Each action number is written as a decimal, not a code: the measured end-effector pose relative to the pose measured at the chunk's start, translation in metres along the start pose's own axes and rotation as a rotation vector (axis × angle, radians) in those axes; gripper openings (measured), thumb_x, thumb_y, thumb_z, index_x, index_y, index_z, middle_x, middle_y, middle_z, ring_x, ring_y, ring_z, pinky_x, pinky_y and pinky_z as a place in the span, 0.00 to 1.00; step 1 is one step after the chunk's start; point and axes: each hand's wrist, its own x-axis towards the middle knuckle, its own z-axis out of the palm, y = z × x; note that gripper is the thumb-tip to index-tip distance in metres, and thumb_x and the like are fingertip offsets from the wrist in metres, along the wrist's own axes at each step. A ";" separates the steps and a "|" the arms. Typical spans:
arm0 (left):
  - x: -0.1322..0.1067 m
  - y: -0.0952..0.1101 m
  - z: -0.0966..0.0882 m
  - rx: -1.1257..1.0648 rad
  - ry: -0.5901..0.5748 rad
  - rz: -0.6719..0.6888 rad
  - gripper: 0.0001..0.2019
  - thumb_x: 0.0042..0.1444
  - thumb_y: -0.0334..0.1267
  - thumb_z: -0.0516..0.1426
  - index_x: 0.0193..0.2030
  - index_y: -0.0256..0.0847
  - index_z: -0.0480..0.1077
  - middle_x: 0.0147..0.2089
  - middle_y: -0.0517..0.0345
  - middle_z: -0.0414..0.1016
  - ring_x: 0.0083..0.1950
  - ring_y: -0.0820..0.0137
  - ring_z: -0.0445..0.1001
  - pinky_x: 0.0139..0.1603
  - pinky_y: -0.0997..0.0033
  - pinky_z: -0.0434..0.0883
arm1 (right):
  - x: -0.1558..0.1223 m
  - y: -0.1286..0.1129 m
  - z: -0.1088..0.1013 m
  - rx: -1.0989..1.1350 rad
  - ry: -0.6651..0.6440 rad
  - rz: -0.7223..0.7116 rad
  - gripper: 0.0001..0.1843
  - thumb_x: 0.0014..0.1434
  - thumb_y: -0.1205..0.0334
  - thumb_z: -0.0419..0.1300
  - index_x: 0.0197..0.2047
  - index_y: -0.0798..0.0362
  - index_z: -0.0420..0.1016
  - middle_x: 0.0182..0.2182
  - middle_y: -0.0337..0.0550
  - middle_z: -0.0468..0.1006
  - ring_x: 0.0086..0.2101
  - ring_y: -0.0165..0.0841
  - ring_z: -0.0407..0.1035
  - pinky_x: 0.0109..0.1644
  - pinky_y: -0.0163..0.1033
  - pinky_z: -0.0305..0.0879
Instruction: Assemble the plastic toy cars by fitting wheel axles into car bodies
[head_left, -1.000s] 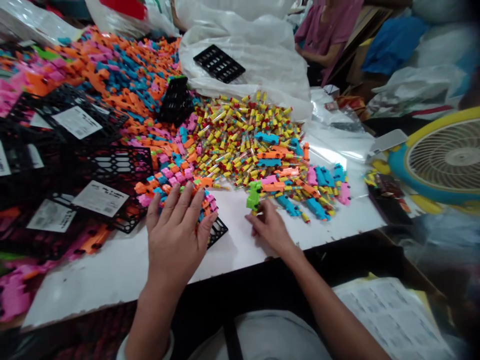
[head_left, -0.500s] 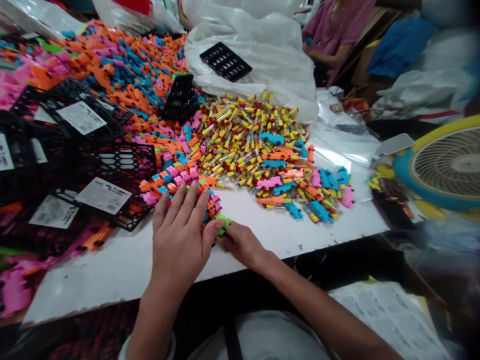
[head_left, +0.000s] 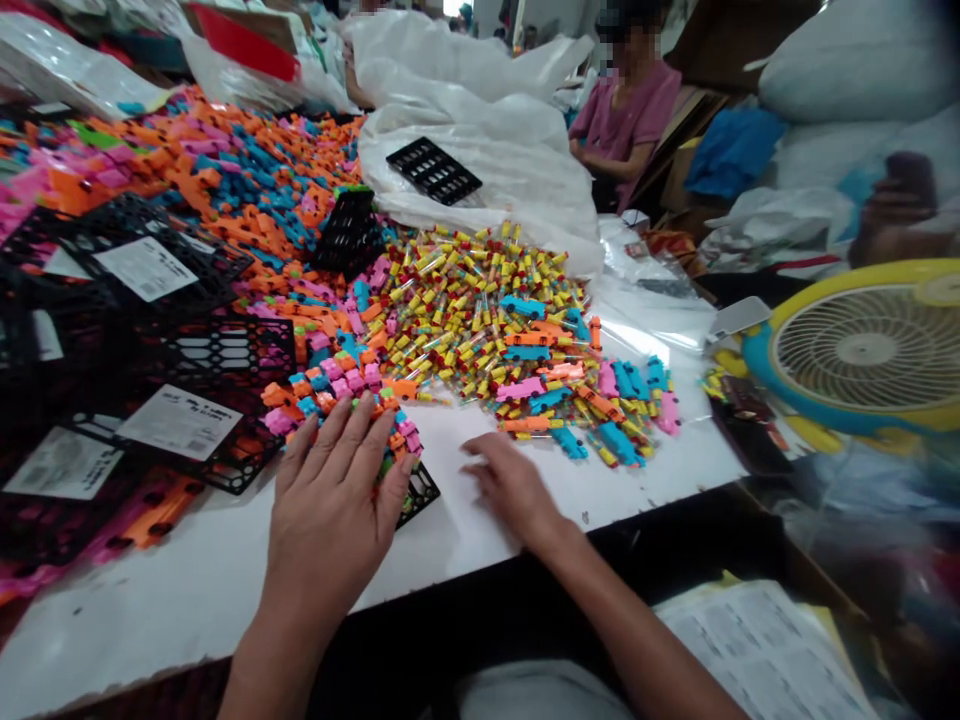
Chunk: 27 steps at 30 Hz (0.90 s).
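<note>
My left hand [head_left: 330, 505] lies flat, fingers spread, over a black grid tray [head_left: 418, 492] filled with small toy cars on the white table [head_left: 225, 570]. My right hand [head_left: 510, 485] hovers low over the bare table just right of that tray, fingers loosely extended and slightly blurred, nothing visible in it. Ahead of both hands spreads a heap of small yellow-capped tubes [head_left: 472, 300], with loose blue, orange and pink toy cars [head_left: 592, 400] along its near edge.
Stacked black grid trays with white labels [head_left: 150, 350] fill the left. A big pile of coloured toy cars [head_left: 225, 170] lies behind. White plastic bags [head_left: 495, 160] sit at the back, a yellow-blue fan [head_left: 862, 350] at right, and a person in pink [head_left: 622, 110] beyond.
My right hand brought a green toy car from the pile to the tray under my left hand, let it go there, and has now moved back right, empty. The camera tilted up a little.
</note>
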 end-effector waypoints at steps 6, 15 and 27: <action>-0.001 -0.001 0.002 -0.016 0.030 -0.010 0.23 0.63 0.44 0.52 0.63 0.41 0.64 0.64 0.46 0.67 0.66 0.55 0.63 0.68 0.48 0.56 | -0.006 0.058 -0.077 -0.643 0.104 0.426 0.13 0.61 0.67 0.53 0.47 0.50 0.73 0.45 0.49 0.69 0.36 0.36 0.69 0.32 0.37 0.62; -0.001 0.001 -0.001 -0.029 -0.031 -0.038 0.23 0.63 0.45 0.51 0.64 0.47 0.62 0.66 0.50 0.63 0.68 0.57 0.60 0.69 0.48 0.54 | -0.006 0.021 -0.037 0.071 0.018 0.398 0.09 0.58 0.56 0.60 0.36 0.50 0.64 0.29 0.36 0.71 0.26 0.30 0.67 0.29 0.35 0.62; -0.001 0.003 -0.002 -0.031 -0.055 -0.051 0.22 0.64 0.46 0.51 0.63 0.46 0.63 0.67 0.50 0.62 0.69 0.58 0.59 0.69 0.50 0.53 | -0.003 -0.013 -0.009 1.010 -0.329 0.386 0.19 0.57 0.47 0.62 0.42 0.54 0.66 0.26 0.38 0.76 0.26 0.28 0.72 0.32 0.36 0.71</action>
